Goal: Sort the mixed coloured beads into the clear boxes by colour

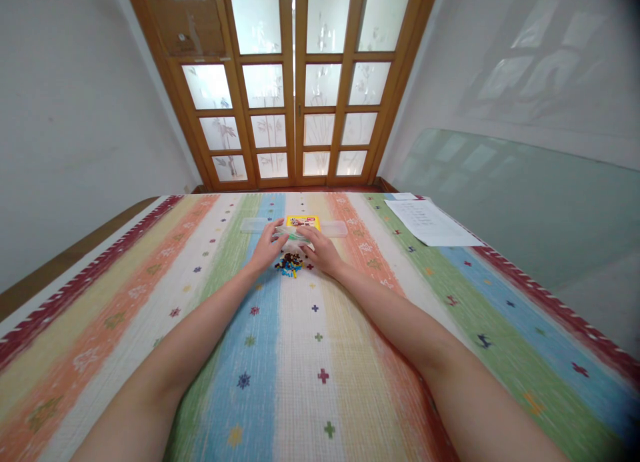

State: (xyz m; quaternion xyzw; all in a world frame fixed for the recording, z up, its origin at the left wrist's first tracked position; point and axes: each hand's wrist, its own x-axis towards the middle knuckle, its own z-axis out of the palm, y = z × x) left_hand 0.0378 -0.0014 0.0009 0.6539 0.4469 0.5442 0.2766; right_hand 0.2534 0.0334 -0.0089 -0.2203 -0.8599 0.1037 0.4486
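My left hand (269, 247) and my right hand (321, 250) face each other near the middle of the far half of the table. Between them is a thin see-through plastic bag (294, 235) with some green showing, and the fingers of both hands are closed on its sides. Just below the bag, a pile of small blue, yellow, brown and black pieces (290, 265) lies on the cloth. Right behind the hands is a yellow box (303, 221) with printed pictures, its lower part hidden by the bag and fingers.
Clear plastic trays (336, 229) show to either side of the yellow box. White printed sheets (427, 222) lie at the far right of the striped tablecloth (300, 382). A glass panel (520, 202) leans against the right wall, and wooden doors (295, 115) stand beyond the table.
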